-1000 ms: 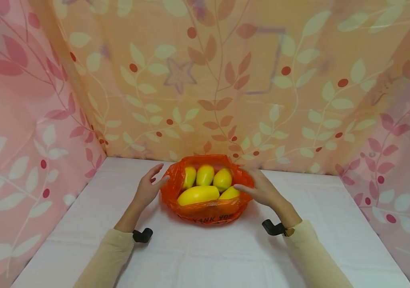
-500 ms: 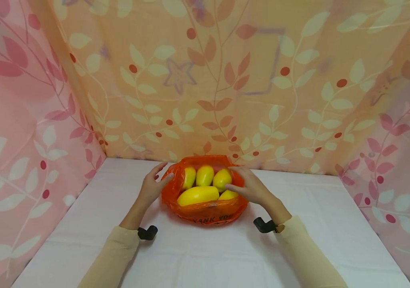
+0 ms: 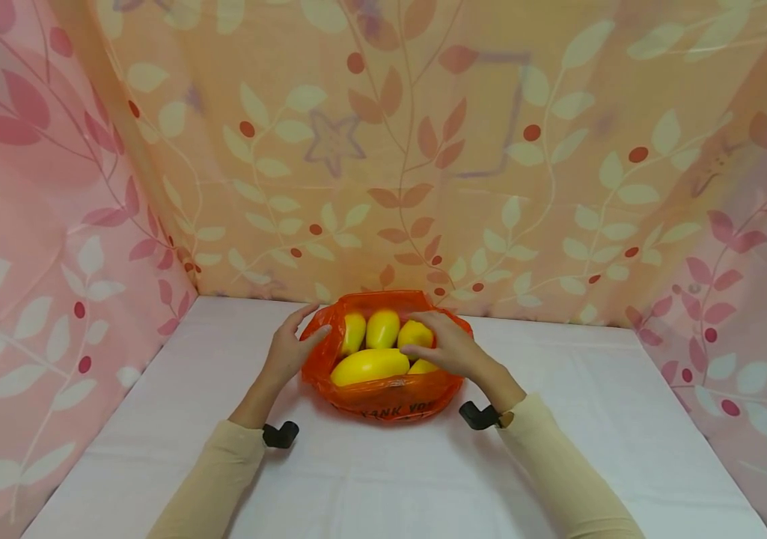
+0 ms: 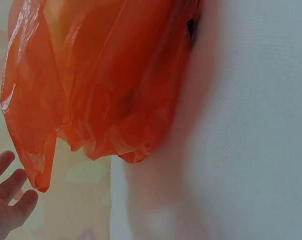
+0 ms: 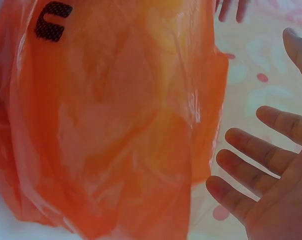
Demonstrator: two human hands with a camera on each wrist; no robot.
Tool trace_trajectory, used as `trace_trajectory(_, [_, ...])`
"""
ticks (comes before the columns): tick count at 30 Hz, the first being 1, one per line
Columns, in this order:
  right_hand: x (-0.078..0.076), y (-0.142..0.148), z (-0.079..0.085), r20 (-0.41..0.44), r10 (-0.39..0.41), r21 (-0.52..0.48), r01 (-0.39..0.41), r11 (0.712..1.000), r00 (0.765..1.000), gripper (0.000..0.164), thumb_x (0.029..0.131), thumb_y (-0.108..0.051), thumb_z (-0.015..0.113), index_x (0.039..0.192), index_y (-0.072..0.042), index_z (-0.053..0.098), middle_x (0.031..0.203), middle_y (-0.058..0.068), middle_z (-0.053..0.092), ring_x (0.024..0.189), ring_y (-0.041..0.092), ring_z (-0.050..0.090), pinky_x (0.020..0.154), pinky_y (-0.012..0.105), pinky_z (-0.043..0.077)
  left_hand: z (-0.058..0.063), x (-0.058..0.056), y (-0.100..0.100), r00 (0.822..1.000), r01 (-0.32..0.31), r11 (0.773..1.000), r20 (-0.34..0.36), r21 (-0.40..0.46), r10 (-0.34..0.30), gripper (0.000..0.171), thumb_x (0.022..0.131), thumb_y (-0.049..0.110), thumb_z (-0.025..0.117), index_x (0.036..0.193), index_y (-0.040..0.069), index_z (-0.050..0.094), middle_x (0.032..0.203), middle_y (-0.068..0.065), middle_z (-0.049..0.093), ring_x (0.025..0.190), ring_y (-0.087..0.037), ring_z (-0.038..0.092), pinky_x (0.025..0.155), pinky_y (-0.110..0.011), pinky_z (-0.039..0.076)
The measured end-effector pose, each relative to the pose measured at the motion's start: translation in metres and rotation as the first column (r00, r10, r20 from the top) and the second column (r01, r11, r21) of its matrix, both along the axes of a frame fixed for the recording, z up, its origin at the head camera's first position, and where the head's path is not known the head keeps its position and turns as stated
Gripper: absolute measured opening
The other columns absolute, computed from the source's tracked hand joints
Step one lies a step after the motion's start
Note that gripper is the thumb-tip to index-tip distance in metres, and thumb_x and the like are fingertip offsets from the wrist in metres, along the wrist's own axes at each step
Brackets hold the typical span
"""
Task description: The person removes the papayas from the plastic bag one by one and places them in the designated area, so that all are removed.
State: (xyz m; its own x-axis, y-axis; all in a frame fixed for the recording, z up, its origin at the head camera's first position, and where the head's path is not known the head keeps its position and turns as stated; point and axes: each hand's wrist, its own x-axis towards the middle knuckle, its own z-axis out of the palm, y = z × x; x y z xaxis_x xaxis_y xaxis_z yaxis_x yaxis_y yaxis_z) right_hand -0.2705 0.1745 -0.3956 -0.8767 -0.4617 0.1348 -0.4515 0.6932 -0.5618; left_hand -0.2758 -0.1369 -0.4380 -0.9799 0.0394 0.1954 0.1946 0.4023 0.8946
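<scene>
An orange-red plastic bag (image 3: 390, 400) with black lettering stands with its mouth wide on the table. Several yellow mangoes (image 3: 370, 367) lie inside it, one long one in front and others behind. My left hand (image 3: 289, 348) is at the bag's left side, fingers apart; in the left wrist view its fingertips are close to a drooping bag corner, and whether they touch I cannot tell. Above the right side of the opening hovers my right hand (image 3: 457, 348), partly covering the right-hand mangoes. Its fingers (image 5: 261, 150) are spread and hold nothing in the right wrist view.
A white cloth (image 3: 383, 486) covers the table under the bag. Behind rises a floral curtain (image 3: 410, 150), close to the bag's back, with pink floral curtains at both sides. Black wrist devices (image 3: 282, 434) sit on both forearms.
My right hand has moved left from the bag's right edge to over its opening. My left hand has shifted slightly right, closer to the bag. Bag and mangoes stay in place.
</scene>
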Motion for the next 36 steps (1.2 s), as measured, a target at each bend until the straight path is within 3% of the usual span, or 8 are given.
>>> trace_trajectory(11, [-0.003, -0.015, -0.004, 0.050, 0.008, 0.030, -0.009, 1.000, 0.999, 0.080, 0.083, -0.065, 0.062, 0.145, -0.017, 0.046, 0.148, 0.004, 0.047, 0.138, 0.029, 0.041, 0.112, 0.056, 0.037, -0.006, -0.003, 0.008, 0.996, -0.002, 0.997, -0.089, -0.077, -0.005, 0.053, 0.090, 0.030, 0.070, 0.137, 0.011, 0.056, 0.147, -0.016, 0.047, 0.139, -0.037, 0.038, 0.116, -0.059, 0.028])
trace_trajectory(15, [-0.006, -0.022, -0.005, 0.061, 0.016, 0.032, -0.018, 0.999, 0.998, 0.077, 0.084, -0.063, 0.063, 0.144, -0.017, 0.047, 0.148, 0.004, 0.046, 0.138, 0.028, 0.041, 0.112, 0.055, 0.038, -0.009, -0.004, 0.012, 0.989, 0.000, 0.986, -0.149, -0.169, -0.026, 0.047, 0.087, 0.022, 0.072, 0.131, 0.010, 0.062, 0.147, -0.024, 0.043, 0.138, -0.045, 0.036, 0.113, -0.064, 0.029])
trace_trajectory(19, [-0.008, -0.028, -0.006, 0.069, 0.031, 0.048, -0.034, 0.998, 0.997, 0.077, 0.083, -0.061, 0.065, 0.143, -0.017, 0.048, 0.148, 0.006, 0.046, 0.138, 0.028, 0.040, 0.112, 0.054, 0.038, -0.009, -0.003, 0.016, 0.982, -0.012, 0.958, -0.185, -0.287, -0.043, 0.041, 0.085, 0.020, 0.075, 0.123, 0.011, 0.068, 0.148, -0.024, 0.041, 0.138, -0.045, 0.034, 0.112, -0.064, 0.030])
trace_trajectory(27, [-0.009, -0.037, -0.008, 0.064, 0.075, 0.047, -0.078, 0.996, 0.995, 0.077, 0.083, -0.061, 0.065, 0.142, -0.016, 0.049, 0.145, 0.006, 0.049, 0.132, 0.028, 0.044, 0.108, 0.052, 0.042, -0.008, -0.004, 0.023, 0.990, 0.008, 0.914, -0.126, -0.405, -0.065, 0.033, 0.084, 0.024, 0.076, 0.116, 0.017, 0.074, 0.155, -0.023, 0.032, 0.145, -0.047, 0.019, 0.108, -0.075, 0.022])
trace_trajectory(36, [-0.009, -0.044, -0.009, 0.072, 0.113, 0.033, -0.116, 0.993, 0.991, 0.074, 0.084, -0.058, 0.066, 0.141, -0.012, 0.050, 0.141, 0.008, 0.051, 0.126, 0.031, 0.050, 0.105, 0.050, 0.045, -0.013, -0.007, 0.023, 0.996, -0.046, 0.876, -0.087, -0.481, 0.004, 0.039, 0.084, 0.029, 0.076, 0.121, 0.018, 0.071, 0.153, -0.029, 0.031, 0.142, -0.048, 0.024, 0.107, -0.072, 0.028])
